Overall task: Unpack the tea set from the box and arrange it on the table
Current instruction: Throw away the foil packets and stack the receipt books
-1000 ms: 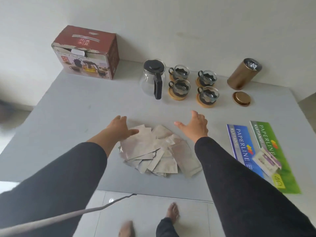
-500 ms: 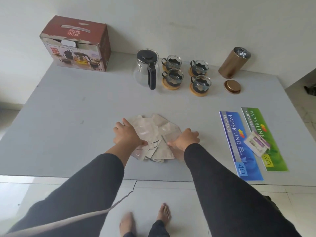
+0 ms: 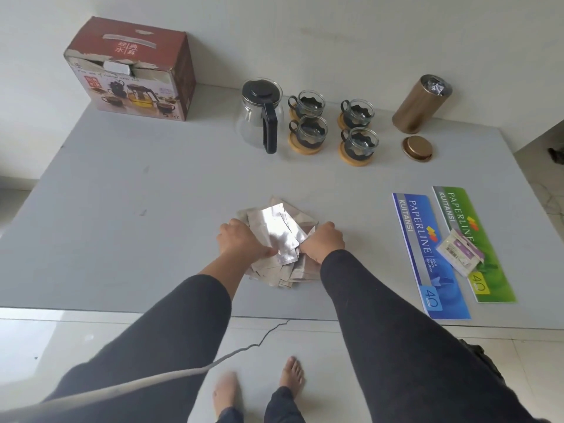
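Two hands had closed in on the loose pile of silver foil sachets (image 3: pixel 276 239) at the near middle of the grey table (image 3: pixel 137 209). One second before, the hands were spread wide apart over a flat, scattered pile; now the left hand (image 3: pixel 239 241) and the right hand (image 3: pixel 323 244) pressed against its two sides with curled fingers gripping the sachets, and the pile stood narrower and higher between them.

At the far side the glass teapot with black lid and handle (image 3: pixel 259 116) and the four glass cups on round wooden coasters (image 3: pixel 332 126) stood arranged already, out of the red cardboard box (image 3: pixel 131 71) at the far left. It seemed the unpacking was done, and the gathering of the sachets was only tidying.
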`<state>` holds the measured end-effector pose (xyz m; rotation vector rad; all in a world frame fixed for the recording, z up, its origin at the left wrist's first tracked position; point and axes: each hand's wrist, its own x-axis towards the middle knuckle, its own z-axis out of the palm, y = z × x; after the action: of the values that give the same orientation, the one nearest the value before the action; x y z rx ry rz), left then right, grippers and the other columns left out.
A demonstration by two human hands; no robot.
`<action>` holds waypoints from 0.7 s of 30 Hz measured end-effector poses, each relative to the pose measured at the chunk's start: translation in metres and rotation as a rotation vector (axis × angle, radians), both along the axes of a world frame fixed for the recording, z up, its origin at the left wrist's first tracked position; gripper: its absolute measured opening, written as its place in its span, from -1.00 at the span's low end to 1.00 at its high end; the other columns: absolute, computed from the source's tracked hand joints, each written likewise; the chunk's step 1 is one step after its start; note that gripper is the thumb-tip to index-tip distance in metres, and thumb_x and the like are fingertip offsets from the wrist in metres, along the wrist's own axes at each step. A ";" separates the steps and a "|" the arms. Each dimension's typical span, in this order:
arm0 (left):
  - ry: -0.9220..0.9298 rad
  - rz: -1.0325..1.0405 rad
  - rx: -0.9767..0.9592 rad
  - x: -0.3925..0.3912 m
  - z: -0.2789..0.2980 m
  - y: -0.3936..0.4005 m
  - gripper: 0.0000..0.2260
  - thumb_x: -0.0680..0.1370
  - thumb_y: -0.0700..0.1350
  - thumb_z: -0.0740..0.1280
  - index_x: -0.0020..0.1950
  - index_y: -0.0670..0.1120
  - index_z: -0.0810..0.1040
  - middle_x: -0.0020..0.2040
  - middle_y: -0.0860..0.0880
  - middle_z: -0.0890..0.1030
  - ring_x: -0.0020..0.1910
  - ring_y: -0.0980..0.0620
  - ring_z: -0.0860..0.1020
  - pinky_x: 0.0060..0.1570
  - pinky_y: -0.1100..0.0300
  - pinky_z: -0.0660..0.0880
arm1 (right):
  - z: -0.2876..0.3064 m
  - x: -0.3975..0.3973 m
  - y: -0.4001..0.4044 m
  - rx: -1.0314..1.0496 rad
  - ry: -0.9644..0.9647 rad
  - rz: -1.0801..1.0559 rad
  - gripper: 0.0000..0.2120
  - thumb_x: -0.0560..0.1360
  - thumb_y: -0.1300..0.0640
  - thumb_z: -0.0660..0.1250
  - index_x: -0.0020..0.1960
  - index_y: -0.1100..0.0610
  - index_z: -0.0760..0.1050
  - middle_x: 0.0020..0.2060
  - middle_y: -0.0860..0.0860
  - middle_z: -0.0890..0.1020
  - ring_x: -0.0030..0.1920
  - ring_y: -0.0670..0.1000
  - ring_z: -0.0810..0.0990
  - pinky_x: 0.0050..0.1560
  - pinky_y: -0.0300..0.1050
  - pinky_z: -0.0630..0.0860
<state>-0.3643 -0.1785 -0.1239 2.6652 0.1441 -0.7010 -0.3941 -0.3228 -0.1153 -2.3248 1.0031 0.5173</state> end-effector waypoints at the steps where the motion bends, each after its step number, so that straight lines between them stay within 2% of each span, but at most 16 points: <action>1: -0.006 -0.006 0.019 -0.001 0.001 -0.001 -0.17 0.33 0.25 0.46 0.36 -0.26 0.27 0.25 -0.14 0.40 0.31 -0.08 0.35 0.30 0.14 0.35 | 0.000 0.000 0.000 -0.008 0.000 0.018 -0.61 0.50 0.16 0.28 0.27 0.29 0.35 0.22 0.17 0.48 0.26 0.18 0.47 0.24 -0.02 0.46; 4: -0.031 -0.025 0.071 -0.005 0.003 -0.006 -0.19 0.34 0.30 0.42 0.33 -0.25 0.31 0.22 -0.12 0.42 0.28 -0.08 0.34 0.28 0.14 0.33 | 0.002 -0.001 -0.001 -0.021 -0.025 0.022 -0.72 0.51 0.17 0.22 0.14 0.28 0.50 0.14 0.18 0.58 0.20 0.19 0.52 0.19 -0.05 0.50; 7: -0.042 -0.044 0.051 -0.004 0.006 -0.012 -0.26 0.36 0.33 0.37 0.27 -0.23 0.39 0.17 -0.11 0.47 0.24 -0.08 0.36 0.24 0.14 0.33 | 0.000 -0.005 -0.003 -0.010 -0.023 -0.016 -0.69 0.53 0.16 0.21 0.21 0.30 0.41 0.19 0.17 0.52 0.24 0.19 0.48 0.19 -0.06 0.46; 9: -0.024 -0.002 -0.044 -0.002 0.008 -0.014 -0.32 0.37 0.25 0.42 0.27 -0.21 0.40 0.19 -0.11 0.48 0.25 -0.07 0.39 0.20 0.15 0.37 | 0.000 -0.007 -0.002 0.001 -0.007 -0.034 -0.64 0.51 0.17 0.25 0.26 0.28 0.33 0.22 0.17 0.48 0.27 0.19 0.46 0.19 -0.06 0.44; 13: 0.007 0.146 -0.182 -0.001 0.011 -0.014 -0.34 0.37 0.10 0.50 0.30 -0.17 0.31 0.20 -0.11 0.49 0.22 -0.10 0.48 -0.05 0.16 0.40 | -0.002 -0.004 -0.001 0.029 -0.014 -0.005 -0.78 0.51 0.13 0.21 0.06 0.23 0.50 0.13 0.17 0.59 0.17 0.21 0.55 0.15 -0.03 0.52; 15: -0.007 0.170 -0.181 0.000 0.011 -0.012 -0.39 0.37 0.05 0.51 0.26 -0.16 0.31 0.17 -0.12 0.52 0.18 -0.11 0.51 -0.12 0.15 0.40 | 0.005 0.000 0.000 0.094 -0.018 -0.052 -0.69 0.55 0.08 0.18 0.14 0.26 0.51 0.15 0.19 0.58 0.17 0.22 0.54 0.19 0.05 0.51; 19: 0.000 0.180 -0.214 -0.002 0.012 -0.015 -0.39 0.37 0.04 0.50 0.27 -0.14 0.30 0.13 -0.11 0.53 0.10 -0.10 0.53 -0.18 0.15 0.41 | 0.013 0.012 0.001 0.006 0.019 -0.067 -0.50 0.65 -0.04 -0.06 0.38 0.29 0.31 0.34 0.19 0.40 0.38 0.18 0.30 0.36 0.02 0.26; 21: 0.009 0.171 -0.231 -0.006 0.013 -0.018 -0.42 0.39 0.03 0.48 0.28 -0.13 0.30 0.13 -0.11 0.53 0.03 -0.07 0.51 -0.19 0.17 0.39 | 0.013 0.013 0.004 -0.026 0.017 -0.049 -0.49 0.63 -0.07 0.02 0.40 0.28 0.25 0.34 0.17 0.37 0.37 0.17 0.29 0.36 0.01 0.26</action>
<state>-0.3700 -0.1970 -0.1109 2.3968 0.2729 -0.6340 -0.3811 -0.3186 -0.1026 -2.3161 1.0783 0.5087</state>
